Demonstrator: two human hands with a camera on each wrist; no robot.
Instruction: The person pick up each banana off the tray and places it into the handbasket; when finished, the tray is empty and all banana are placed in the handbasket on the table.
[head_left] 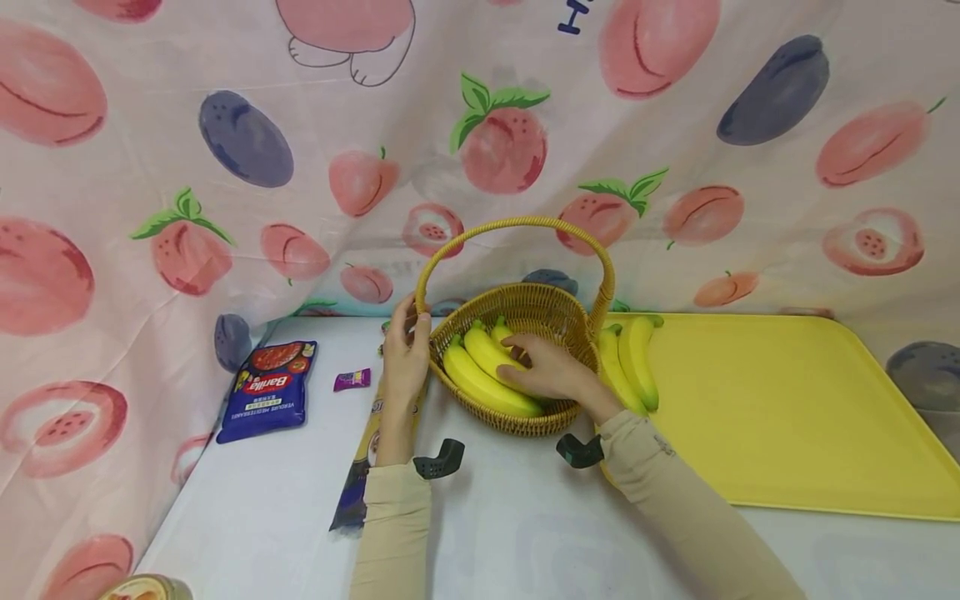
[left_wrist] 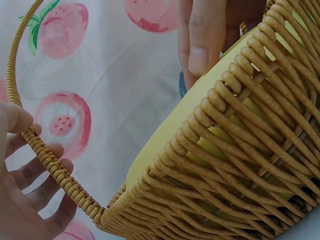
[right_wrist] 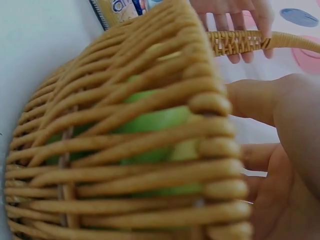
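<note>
A wicker basket (head_left: 517, 421) with a tall arched handle (head_left: 517, 223) stands on the white table. My left hand (head_left: 407, 354) holds the handle near its left foot, thumb on one side and fingers on the other, as the left wrist view shows. Inside the basket lie yellow bananas (head_left: 487, 387). My right hand (head_left: 551, 367) reaches over the right rim, its thumb and fingers around a banana in the middle; its fingertips are partly hidden. In the right wrist view the basket's weave (right_wrist: 125, 150) covers the green banana ends.
More bananas (head_left: 637, 367) lie on the left end of a yellow tray (head_left: 787, 417) at the right. Left of the basket are a long food packet (head_left: 363, 467), a small purple packet (head_left: 352, 379) and a blue Barilla pouch (head_left: 270, 387). A jar lid (head_left: 146, 588) shows bottom left.
</note>
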